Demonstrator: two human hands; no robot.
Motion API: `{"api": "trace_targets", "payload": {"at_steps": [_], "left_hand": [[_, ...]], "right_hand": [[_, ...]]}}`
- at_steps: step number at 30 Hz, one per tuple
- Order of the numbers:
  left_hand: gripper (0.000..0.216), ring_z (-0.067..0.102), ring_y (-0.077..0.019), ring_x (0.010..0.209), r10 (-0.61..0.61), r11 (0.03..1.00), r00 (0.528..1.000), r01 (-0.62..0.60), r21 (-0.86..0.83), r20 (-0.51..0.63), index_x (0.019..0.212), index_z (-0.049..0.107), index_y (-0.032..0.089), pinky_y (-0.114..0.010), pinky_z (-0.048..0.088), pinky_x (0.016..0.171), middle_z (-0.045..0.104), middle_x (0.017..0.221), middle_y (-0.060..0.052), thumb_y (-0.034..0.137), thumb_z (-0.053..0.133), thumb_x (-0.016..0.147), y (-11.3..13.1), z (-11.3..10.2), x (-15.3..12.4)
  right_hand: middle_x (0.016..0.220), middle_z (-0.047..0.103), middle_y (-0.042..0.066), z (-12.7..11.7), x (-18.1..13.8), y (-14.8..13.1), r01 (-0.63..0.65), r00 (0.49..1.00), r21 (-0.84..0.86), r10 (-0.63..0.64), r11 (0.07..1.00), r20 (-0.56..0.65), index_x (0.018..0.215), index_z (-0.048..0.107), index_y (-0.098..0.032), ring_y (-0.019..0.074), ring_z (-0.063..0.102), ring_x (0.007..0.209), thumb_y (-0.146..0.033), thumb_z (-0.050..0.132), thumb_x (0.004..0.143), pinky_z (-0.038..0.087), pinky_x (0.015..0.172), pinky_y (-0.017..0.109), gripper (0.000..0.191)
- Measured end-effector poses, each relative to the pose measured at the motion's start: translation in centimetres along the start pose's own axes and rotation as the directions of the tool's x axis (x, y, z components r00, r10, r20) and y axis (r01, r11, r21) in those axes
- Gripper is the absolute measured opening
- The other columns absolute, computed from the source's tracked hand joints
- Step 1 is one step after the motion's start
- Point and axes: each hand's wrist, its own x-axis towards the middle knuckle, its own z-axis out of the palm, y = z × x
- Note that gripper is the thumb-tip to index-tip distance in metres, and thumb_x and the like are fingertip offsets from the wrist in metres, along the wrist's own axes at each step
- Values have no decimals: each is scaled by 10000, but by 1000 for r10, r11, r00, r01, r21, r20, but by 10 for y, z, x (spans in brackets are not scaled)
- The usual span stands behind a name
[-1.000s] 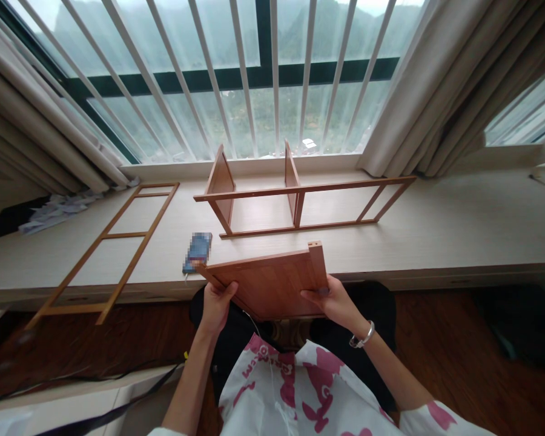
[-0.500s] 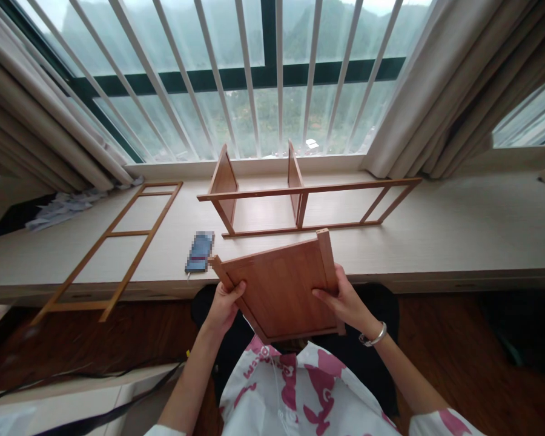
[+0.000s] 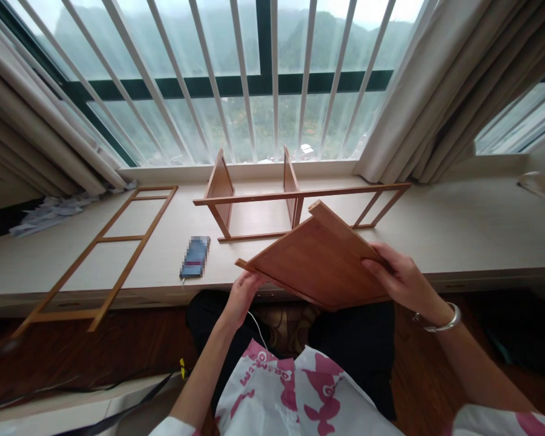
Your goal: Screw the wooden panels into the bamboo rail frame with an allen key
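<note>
A reddish-brown wooden panel (image 3: pixel 320 263) with raised side rails is held tilted above my lap. My right hand (image 3: pixel 397 275) grips its right rail, thumb on the face and fingers round the outer edge. At the lower left edge, my left hand (image 3: pixel 245 293) is closed on the panel, its fingertips partly hidden beneath. Just beyond lies a partly joined wooden frame (image 3: pixel 249 197) on its side, with two panels standing up from it. The raised corner of the held panel overlaps this frame in view; I cannot tell whether they touch.
A ladder-like wooden frame (image 3: pixel 122 238) lies on the pale windowsill counter (image 3: pixel 458 236), its near end jutting past the edge. A phone (image 3: pixel 195 257) with a white cable rests near the front edge. Crumpled white material (image 3: pixel 49 215) sits at the far left, below the curtain.
The panel has turned and swung to the right, its right rail now slanting. My right hand moved right with it, while my left hand shifted to the lower left edge.
</note>
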Motion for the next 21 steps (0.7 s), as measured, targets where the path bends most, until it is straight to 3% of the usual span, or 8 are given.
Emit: {"api": "trace_targets", "payload": {"at_steps": [3, 5, 10, 12, 14, 17, 21], "left_hand": [[308, 568, -174, 986, 116, 984, 992, -108, 141, -46, 1018, 574, 165, -344, 422, 890, 618, 1047, -76, 309, 511, 753, 7, -8, -3], [293, 556, -177, 1012, 187, 949, 981, -169, 265, -44, 1002, 581, 165, -341, 406, 912, 614, 1056, -81, 303, 516, 752, 14, -10, -10], [244, 536, -189, 1028, 250, 876, 963, -271, 399, 105, 950, 605, 145, -347, 387, 947, 613, 1019, -85, 272, 492, 775, 21, -3, -14], [252, 535, -186, 1029, 281, 868, 955, -297, 398, 99, 987, 575, 153, -351, 397, 934, 595, 1036, -84, 254, 497, 770, 18, -4, -1], [255, 553, -180, 997, 325, 883, 946, -308, 353, 13, 994, 536, 163, -354, 430, 884, 575, 1044, -81, 243, 506, 754, 13, -14, 23], [223, 583, -155, 887, 385, 871, 901, -282, 402, -202, 927, 511, 153, -340, 452, 820, 572, 964, -71, 207, 530, 711, 10, -41, 67], [259, 574, -131, 848, 455, 813, 845, -265, 518, -282, 948, 495, 150, -321, 435, 809, 560, 1003, -85, 167, 525, 691, 15, -78, 114]], "right_hand": [[882, 634, 60, -22, 3, -4, 125, 989, -188, -109, 974, 95, 1099, 503, -222, 197, 594, 720, -352, 445, 838, 438, 663, 305, 297], [935, 639, 70, -27, 4, -8, 213, 969, -287, -164, 934, 186, 1103, 513, -226, 209, 603, 772, -347, 445, 841, 434, 691, 314, 296], [931, 652, 75, -14, 8, -20, 352, 894, -339, -206, 872, 399, 1037, 560, -232, 197, 607, 800, -316, 424, 855, 421, 657, 275, 243], [903, 658, 70, -6, 9, -22, 361, 878, -319, -204, 876, 432, 1022, 565, -240, 189, 608, 794, -291, 434, 848, 412, 634, 258, 223], [898, 661, 62, 0, 7, -21, 366, 872, -305, -208, 879, 443, 1023, 560, -253, 186, 608, 798, -271, 438, 843, 408, 624, 251, 218], [904, 663, 57, 5, 2, -17, 369, 870, -293, -217, 882, 443, 1022, 560, -266, 184, 614, 784, -257, 430, 844, 411, 613, 251, 220], [923, 668, 58, 10, -5, -3, 338, 894, -282, -212, 898, 395, 1017, 572, -262, 180, 628, 753, -250, 442, 835, 429, 603, 248, 224]]}}
